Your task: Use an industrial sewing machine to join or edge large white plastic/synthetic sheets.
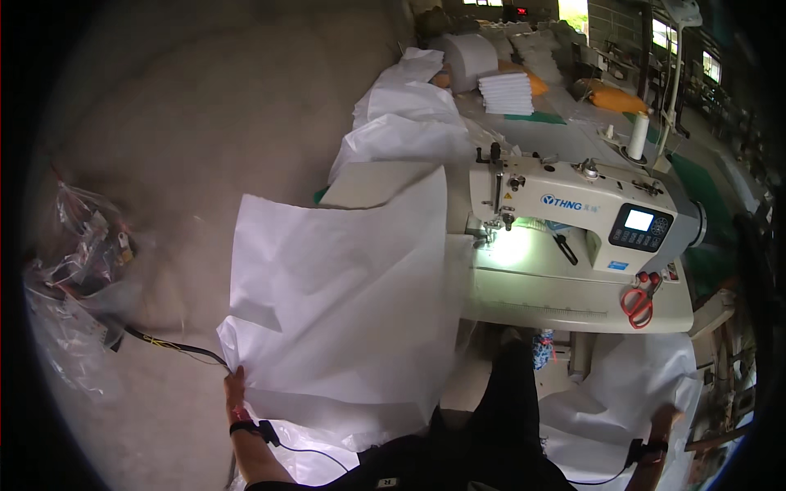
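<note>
— Concrete floor (205, 98) on the left, a sewing machine (573, 217) on its table (573, 303), red scissors (637, 301) beside it. Where's the sheet?

— White sheet (344, 303) hangs off the table's left end, long axis running from the machine down toward the left hand (235, 385), which pinches its lower corner. Right hand (663, 421) rests on white fabric (622, 385); its grip I cannot tell.

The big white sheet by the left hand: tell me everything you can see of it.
The white sheet looks like thin, slightly stiff fabric, creased and folded over at its left edge. It spreads flat from the sewing machine table toward the person, its right edge near the lit needle. The left hand holds its lower left corner. More white material lies beneath.
</note>
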Action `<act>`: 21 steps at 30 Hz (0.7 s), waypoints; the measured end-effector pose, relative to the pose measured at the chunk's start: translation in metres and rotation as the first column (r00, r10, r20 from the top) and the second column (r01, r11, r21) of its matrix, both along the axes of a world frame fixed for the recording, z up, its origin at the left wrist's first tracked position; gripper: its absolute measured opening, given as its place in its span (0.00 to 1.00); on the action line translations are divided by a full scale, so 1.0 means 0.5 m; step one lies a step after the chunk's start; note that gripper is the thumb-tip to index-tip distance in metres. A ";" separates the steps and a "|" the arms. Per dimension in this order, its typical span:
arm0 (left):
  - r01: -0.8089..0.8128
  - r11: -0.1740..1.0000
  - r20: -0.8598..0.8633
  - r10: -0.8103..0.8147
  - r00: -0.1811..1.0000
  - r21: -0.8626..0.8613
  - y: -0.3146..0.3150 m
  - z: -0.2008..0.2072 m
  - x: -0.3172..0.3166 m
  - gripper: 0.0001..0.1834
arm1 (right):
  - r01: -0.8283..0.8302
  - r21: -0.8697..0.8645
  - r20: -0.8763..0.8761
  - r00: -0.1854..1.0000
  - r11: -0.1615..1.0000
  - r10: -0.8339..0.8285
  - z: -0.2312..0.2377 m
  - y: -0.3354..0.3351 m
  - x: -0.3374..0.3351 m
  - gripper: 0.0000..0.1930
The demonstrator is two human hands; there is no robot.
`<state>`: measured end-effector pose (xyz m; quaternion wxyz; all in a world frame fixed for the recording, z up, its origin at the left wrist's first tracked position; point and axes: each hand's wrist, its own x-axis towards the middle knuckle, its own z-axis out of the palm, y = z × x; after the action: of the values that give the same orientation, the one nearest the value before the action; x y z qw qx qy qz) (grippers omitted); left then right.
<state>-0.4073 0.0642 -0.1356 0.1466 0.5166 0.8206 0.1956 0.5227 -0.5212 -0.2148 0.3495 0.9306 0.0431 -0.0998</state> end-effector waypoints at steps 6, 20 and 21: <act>0.146 0.989 -0.210 -0.147 0.967 -0.021 0.044 0.046 -0.008 0.29 | 0.396 0.895 -0.092 0.611 -0.204 0.786 0.219 0.480 -0.222 0.16; 0.403 0.914 -0.487 -0.367 0.793 -0.033 0.177 0.173 0.168 0.34 | 0.695 0.655 -0.573 0.202 0.296 0.795 0.252 0.871 -0.687 0.25; 0.549 0.834 -0.442 -0.472 0.763 0.055 0.206 0.186 0.246 0.31 | 0.681 0.641 -0.609 0.172 0.353 0.774 0.246 0.867 -0.689 0.25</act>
<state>-0.2844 0.1673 -0.0427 -0.0290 0.7612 0.6386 0.1089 0.1781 -0.0876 -0.0919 -0.3709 0.6109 0.3451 -0.6084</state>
